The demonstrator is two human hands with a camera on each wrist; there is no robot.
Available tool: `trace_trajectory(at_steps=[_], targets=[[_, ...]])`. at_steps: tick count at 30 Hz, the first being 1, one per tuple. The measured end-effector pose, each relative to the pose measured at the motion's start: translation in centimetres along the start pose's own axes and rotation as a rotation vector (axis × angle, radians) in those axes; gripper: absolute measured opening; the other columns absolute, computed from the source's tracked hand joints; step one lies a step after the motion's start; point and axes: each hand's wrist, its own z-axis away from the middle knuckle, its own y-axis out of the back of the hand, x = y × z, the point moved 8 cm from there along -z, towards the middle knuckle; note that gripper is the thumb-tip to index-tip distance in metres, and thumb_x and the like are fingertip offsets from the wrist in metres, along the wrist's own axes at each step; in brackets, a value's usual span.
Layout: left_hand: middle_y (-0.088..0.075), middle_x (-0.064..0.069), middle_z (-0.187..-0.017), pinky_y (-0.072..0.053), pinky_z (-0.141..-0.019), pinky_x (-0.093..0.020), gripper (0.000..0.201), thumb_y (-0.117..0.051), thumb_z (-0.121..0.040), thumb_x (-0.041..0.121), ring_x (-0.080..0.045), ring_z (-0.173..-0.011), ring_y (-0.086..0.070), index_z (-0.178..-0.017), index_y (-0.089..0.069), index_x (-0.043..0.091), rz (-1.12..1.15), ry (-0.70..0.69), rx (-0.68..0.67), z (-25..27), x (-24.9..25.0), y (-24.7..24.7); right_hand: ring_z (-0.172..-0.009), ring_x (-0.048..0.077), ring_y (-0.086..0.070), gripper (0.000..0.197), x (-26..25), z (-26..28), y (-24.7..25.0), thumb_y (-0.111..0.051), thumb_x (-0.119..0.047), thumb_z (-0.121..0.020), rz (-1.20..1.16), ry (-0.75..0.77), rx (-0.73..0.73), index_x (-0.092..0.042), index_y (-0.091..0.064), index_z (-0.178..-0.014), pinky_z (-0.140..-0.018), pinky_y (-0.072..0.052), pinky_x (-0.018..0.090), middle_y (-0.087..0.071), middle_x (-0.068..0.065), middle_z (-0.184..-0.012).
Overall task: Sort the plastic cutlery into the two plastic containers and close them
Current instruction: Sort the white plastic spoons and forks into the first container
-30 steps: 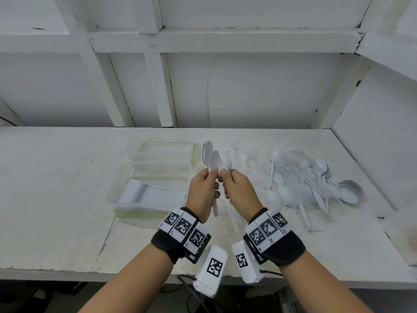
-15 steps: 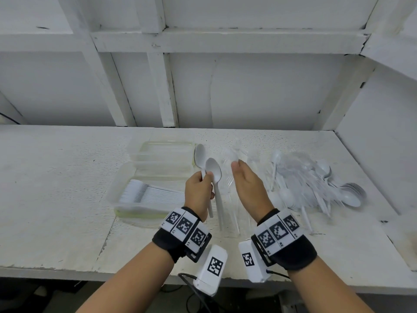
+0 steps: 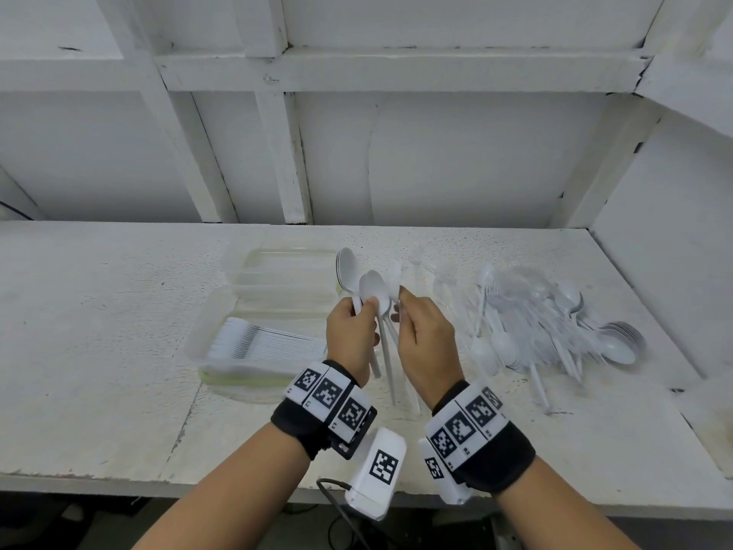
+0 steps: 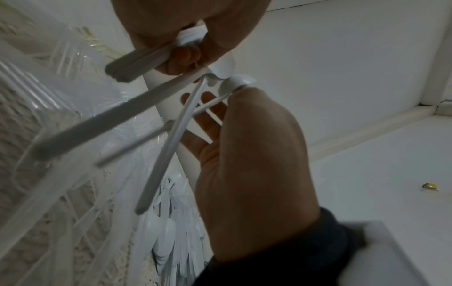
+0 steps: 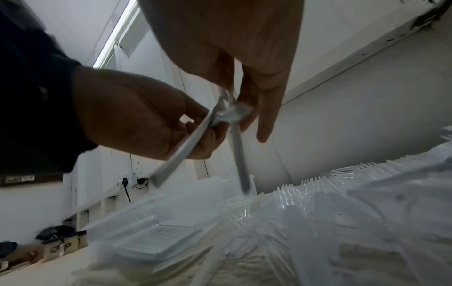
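A: Nearest us, what are the hands doing?

B: The left hand [image 3: 351, 335] has its fingers [image 4: 186, 56] curled round a small bundle of white spoons [image 3: 348, 271], bowls up, handles hanging below the palm. The right hand [image 3: 422, 335] meets it just beside, pinching another spoon [image 3: 375, 289] at the neck; its bowl sits against the left thumb, and at least one more handle crosses there in the left wrist view.

A: So which step is this?

B: I'd judge it as gathering: spoons picked out and stacked into the left hand's bundle before going into a box. Sorting is well short of done, and no lid is on.

A: What does the next move call for?

B: Probably nesting the pinched spoon's bowl onto the bundle, with the handles in line so the stack doesn't fan out, then letting go with the right hand.

A: And beyond the hands?

B: On the desk [image 3: 99, 331], to the left, the nearer container [image 3: 238, 369] holds a neat row of white cutlery, forks by the look of it. The farther container [image 3: 277, 271] sits just behind it; I cannot tell what it holds. To the right lies the loose pile [image 3: 555, 323] of white and clear cutlery, still large, with clear pieces strewn between it and the hands.
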Motion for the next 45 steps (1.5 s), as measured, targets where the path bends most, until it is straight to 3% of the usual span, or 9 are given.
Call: trace_trajectory(at_steps=[6, 12, 19, 22, 24, 28, 32, 37, 45], targets=[[-0.045, -0.003, -0.062, -0.037, -0.048, -0.022, 0.018, -0.048, -0.091, 0.007, -0.012, -0.051, -0.040, -0.074, -0.051, 0.008, 0.007, 0.040, 0.008, -0.1, -0.6, 0.0, -0.081, 0.003, -0.051, 0.042, 0.0, 0.2, -0.9, -0.041, -0.022, -0.093, 0.008, 0.037, -0.045, -0.011, -0.052, -0.131, -0.070, -0.039, 0.002, -0.057, 0.004, -0.099], [-0.042, -0.003, -0.063, -0.035, -0.049, -0.023, 0.021, -0.048, -0.091, 0.008, -0.013, -0.053, -0.037, -0.070, -0.046, 0.010, -0.050, 0.029, 0.068, -0.4, -0.7, 0.5, -0.071, 0.011, -0.056, 0.032, 0.6, -0.4, 0.7, -0.049, -0.006, -0.089, 0.023, 0.044, 0.093, -0.003, -0.063, -0.117, -0.073, -0.040, 0.002, -0.061, 0.012, -0.088], [-0.046, -0.002, -0.063, -0.035, -0.045, -0.020, 0.020, -0.051, -0.093, 0.010, -0.009, -0.050, -0.038, -0.072, -0.050, 0.010, 0.010, 0.041, -0.029, -0.3, -0.5, -0.1, -0.082, 0.010, -0.049, 0.041, 1.5, 0.2, -2.4, -0.038, -0.016, -0.099, -0.010, -0.115, -0.266, -0.027, -0.042, -0.139, -0.072, -0.038, 0.004, -0.050, 0.005, -0.097], [-0.046, 0.001, -0.058, -0.035, -0.041, -0.018, 0.025, -0.052, -0.094, 0.014, -0.006, -0.044, -0.041, -0.069, -0.049, 0.011, -0.001, 0.041, -0.076, -0.1, -0.4, -0.4, -0.068, 0.011, -0.053, 0.041, 1.9, 0.3, -2.6, -0.036, -0.017, -0.100, -0.163, -0.222, -0.290, -0.032, -0.042, -0.137, -0.065, -0.051, 0.022, -0.054, 0.005, -0.085], [-0.046, 0.002, -0.056, -0.036, -0.043, -0.019, 0.027, -0.051, -0.095, 0.018, -0.005, -0.042, -0.043, -0.068, -0.050, 0.011, -0.030, 0.026, -0.093, 0.1, -0.4, -0.4, -0.059, 0.001, -0.051, 0.039, 1.9, 0.3, -2.4, -0.036, -0.019, -0.100, -0.231, -0.279, -0.283, -0.029, -0.045, -0.136, -0.058, -0.045, 0.016, -0.054, -0.006, -0.075], [-0.058, -0.009, -0.073, -0.041, -0.052, -0.024, 0.025, -0.049, -0.096, 0.023, -0.015, -0.059, -0.053, -0.079, -0.057, 0.008, -0.068, -0.006, -0.104, 0.2, -0.4, -0.5, -0.082, -0.008, -0.050, 0.039, 1.8, 0.1, -2.2, -0.041, -0.024, -0.099, -0.303, -0.307, -0.274, -0.022, -0.044, -0.138, -0.083, -0.043, 0.013, -0.058, -0.010, -0.101], [-0.058, -0.010, -0.075, -0.042, -0.050, -0.021, 0.028, -0.048, -0.097, 0.024, -0.011, -0.057, -0.052, -0.074, -0.055, 0.008, -0.110, -0.059, -0.095, 0.4, 0.2, -0.6, -0.091, 0.004, -0.060, 0.039, 2.3, 0.1, -2.3, -0.045, -0.025, -0.098, -0.339, -0.364, -0.285, -0.024, -0.046, -0.136, -0.087, -0.052, 0.025, -0.063, -0.005, -0.108], [-0.058, -0.009, -0.078, -0.038, -0.051, -0.022, 0.035, -0.043, -0.098, 0.025, -0.007, -0.051, -0.044, -0.094, -0.060, -0.005, -0.144, -0.051, -0.110, 0.4, 0.1, -0.7, -0.067, 0.013, -0.061, 0.037, 2.7, 0.1, -2.0, -0.045, -0.015, -0.098, -0.452, -0.478, -0.318, -0.022, -0.048, -0.134, -0.063, -0.057, 0.028, -0.058, -0.003, -0.084], [-0.065, -0.001, -0.090, -0.038, -0.055, -0.024, 0.030, -0.042, -0.098, 0.029, -0.008, -0.057, -0.044, -0.100, -0.063, 0.008, -0.211, -0.063, -0.123, 0.6, 0.4, -0.8, -0.047, 0.005, -0.031, 0.034, 4.5, 0.5, -2.1, -0.031, -0.013, -0.100, -0.421, -0.579, -0.349, -0.024, -0.047, -0.127, -0.037, -0.026, 0.015, -0.042, -0.001, -0.070]])
